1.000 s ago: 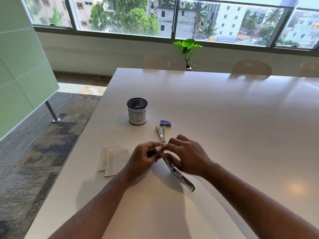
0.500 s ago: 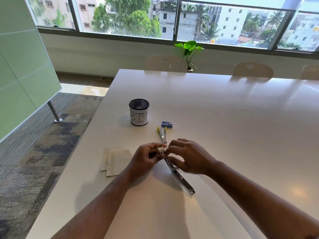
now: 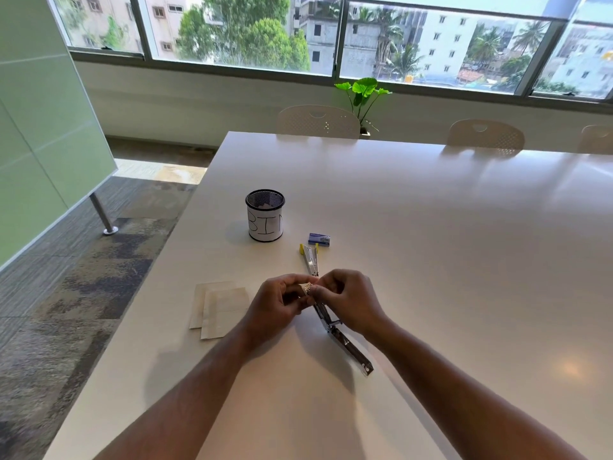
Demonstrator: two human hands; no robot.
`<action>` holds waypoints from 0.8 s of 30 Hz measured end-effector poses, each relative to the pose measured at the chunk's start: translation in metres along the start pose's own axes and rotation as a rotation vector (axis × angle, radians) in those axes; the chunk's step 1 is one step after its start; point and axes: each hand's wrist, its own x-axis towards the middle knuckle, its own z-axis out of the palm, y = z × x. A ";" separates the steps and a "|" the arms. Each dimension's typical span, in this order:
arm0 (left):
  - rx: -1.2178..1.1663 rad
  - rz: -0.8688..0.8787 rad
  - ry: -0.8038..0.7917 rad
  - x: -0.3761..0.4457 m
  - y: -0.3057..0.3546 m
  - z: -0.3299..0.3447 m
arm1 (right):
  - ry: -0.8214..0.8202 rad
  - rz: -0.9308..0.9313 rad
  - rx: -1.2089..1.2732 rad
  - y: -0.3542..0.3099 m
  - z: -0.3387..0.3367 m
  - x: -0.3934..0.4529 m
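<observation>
Right hand (image 3: 348, 302) nearer left hand (image 3: 275, 305) now, both tight on staple strip (image 3: 306, 288)

Cup (image 3: 265, 215) on bench (image 3: 447, 244), left part. Staple box (image 3: 319, 239) just right of cup. Loose stapler part (image 3: 311, 260) right of cup, nearer viewer. Paper sheets (image 3: 220, 308) before cup, leftward. Open stapler (image 3: 348, 346) before cup, rightward; staple strip (image 3: 306, 288) over its far end.

Left hand (image 3: 275, 303) and right hand (image 3: 348, 303) pinch a strip of staples (image 3: 306, 288) over the opened stapler (image 3: 346, 345) on the table (image 3: 431, 260) — cup (image 3: 265, 217) and papers (image 3: 219, 308) nearby.
</observation>
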 end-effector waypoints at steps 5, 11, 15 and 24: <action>0.032 0.005 -0.002 -0.001 0.002 0.000 | -0.030 -0.004 -0.020 0.000 -0.005 0.007; 0.030 0.000 0.011 -0.002 0.004 0.000 | -0.148 -0.004 -0.032 -0.004 -0.008 0.012; 0.044 0.004 0.000 -0.003 0.005 0.000 | -0.214 0.017 -0.060 -0.007 -0.013 0.016; 0.078 -0.016 0.002 -0.002 0.006 -0.002 | -0.281 -0.054 -0.119 -0.010 -0.024 0.010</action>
